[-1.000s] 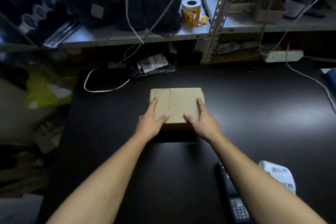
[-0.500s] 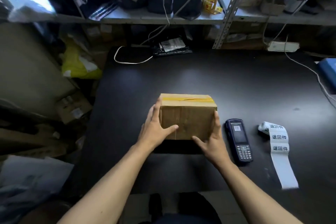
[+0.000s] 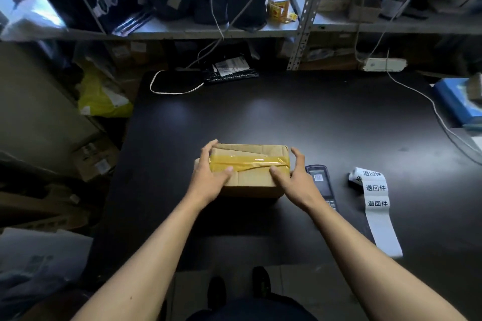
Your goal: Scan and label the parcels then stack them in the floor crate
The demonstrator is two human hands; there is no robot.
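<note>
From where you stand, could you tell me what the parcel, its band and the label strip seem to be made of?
Parcel: brown cardboard, matte, creased flaps. Band: probably plastic packing tape, yellowish, glossy highlights. Label strip: apparently paper, white, matte, with black print, curling off a roll.

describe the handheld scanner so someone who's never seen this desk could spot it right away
Start at the black table and find the taped cardboard parcel near its front edge. Just right of it, partly hidden under the right hand, lies the handheld scanner. It is dark and slim with a small lit screen, unlike the white label strip farther right.
</note>
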